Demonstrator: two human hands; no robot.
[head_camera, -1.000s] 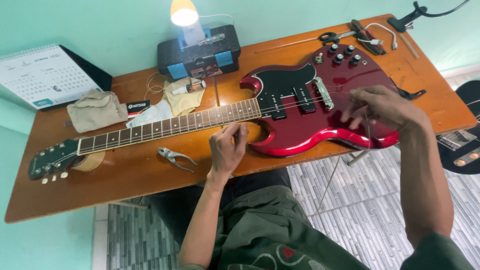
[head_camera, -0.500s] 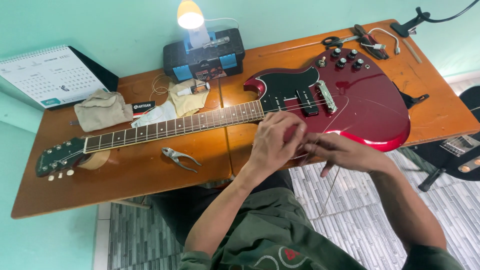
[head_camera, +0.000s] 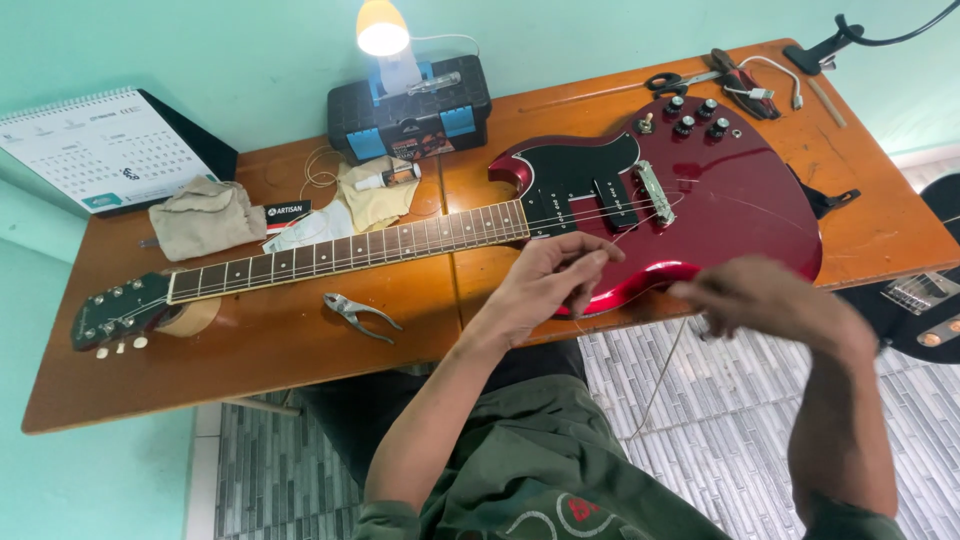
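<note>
Glossy red guitar (head_camera: 730, 200) — smooth wooden table (head_camera: 300, 340), metal pliers (head_camera: 360, 315).

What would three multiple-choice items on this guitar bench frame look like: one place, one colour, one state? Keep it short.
1. Where do the pliers lie?
A. On the toolbox
B. On the table, on the near side of the guitar neck
C. On the floor

2. What colour is the guitar body?
A. Dark red
B. Blue
C. White

3. What is the left hand doing?
A. Resting flat on the calendar
B. Gripping the scissors
C. Pinching a thin wire by the near edge of the guitar body

Answers: 1 B, they sit on the bare wooden table just below the guitar neck. 2 A, glossy dark red around a black pickguard. 3 C, a thin wire hangs down between it and the blurred right hand.
</note>
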